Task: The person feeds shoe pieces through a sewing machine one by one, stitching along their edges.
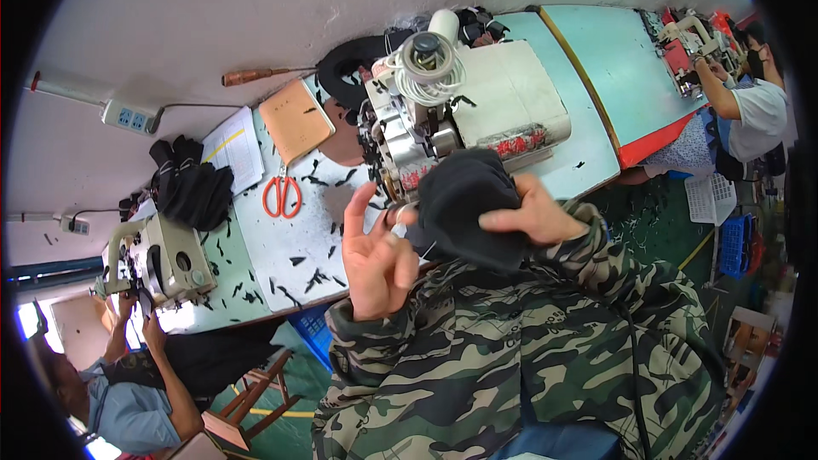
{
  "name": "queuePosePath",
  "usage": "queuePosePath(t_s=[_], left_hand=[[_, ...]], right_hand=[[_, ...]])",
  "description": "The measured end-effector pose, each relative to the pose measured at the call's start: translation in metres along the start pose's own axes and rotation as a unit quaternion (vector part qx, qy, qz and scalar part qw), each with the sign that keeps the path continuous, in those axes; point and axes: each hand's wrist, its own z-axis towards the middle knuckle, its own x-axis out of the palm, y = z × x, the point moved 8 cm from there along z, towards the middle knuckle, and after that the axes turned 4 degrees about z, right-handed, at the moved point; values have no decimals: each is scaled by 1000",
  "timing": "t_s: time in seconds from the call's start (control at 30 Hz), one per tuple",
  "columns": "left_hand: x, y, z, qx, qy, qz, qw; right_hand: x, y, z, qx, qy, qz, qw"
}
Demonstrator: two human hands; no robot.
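Works at the surface (588, 138), with sewing machine (511, 89) just beyond the right grip (547, 216). Holds black fabric (469, 204) clasped in this grip; of the left grip (381, 271), close beside, cannot tell the hold. Seems to be adjusting the fabric; probably needs next a careful two-handed guiding.

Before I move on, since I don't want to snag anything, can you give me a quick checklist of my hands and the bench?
1. Right hand has a grip on the black cloth: ok, thumb laid across it.
2. Left hand empty: cannot tell; fingers partly curled beside the cloth.
3. Orange-handled scissors away from both hands: ok.
4. Worktop free of black scraps: not ok, many scattered.
5. Sewing machine stopped: cannot tell.
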Motion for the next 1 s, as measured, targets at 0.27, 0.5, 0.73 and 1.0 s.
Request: queuePosePath(t_s=[0.27,0.5,0.73,1.0], left_hand=[[-75,101,-28,-260,-55,392,881],[2,68,-30,136,-150,663,721],[-34,100,-100,-59,-251,355,899],[-204,12,-244,-65,-421,731,533]], right_hand=[[-82,19,-26,-49,-20,-113,992],[-3,-63,-12,8,151,-291,945],[18,-67,-9,-186,-40,-253,949],[78,-102,34,-224,177,-491,823]])
